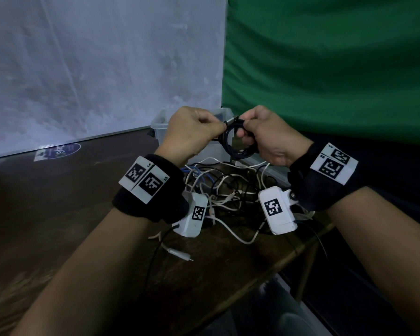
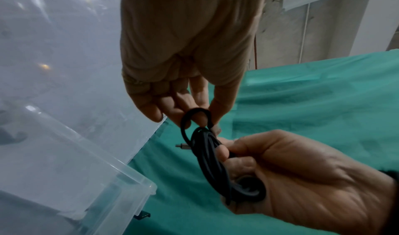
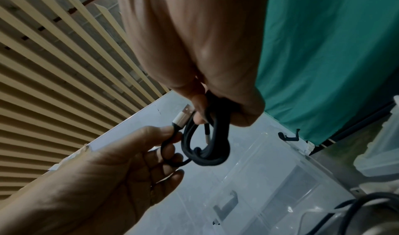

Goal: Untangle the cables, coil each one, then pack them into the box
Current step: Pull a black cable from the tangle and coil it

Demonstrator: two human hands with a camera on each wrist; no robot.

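Coiling step, black USB cable [image 1: 238, 141] at frame centre: coil gripped in curled fingers of right hand [image 1: 269, 137], tail end pinched by left hand [image 1: 192, 132], both held above clear plastic box [image 1: 160, 122]. Next, probably: tail tucked, coil lowered into box. Tangled cables [image 1: 228, 190] left on counter [image 1: 58, 214] below.

Black wristbands [image 1: 150, 190] on bare forearms, each with 2 square-coded white tags and a white camera box [image 1: 277, 209].
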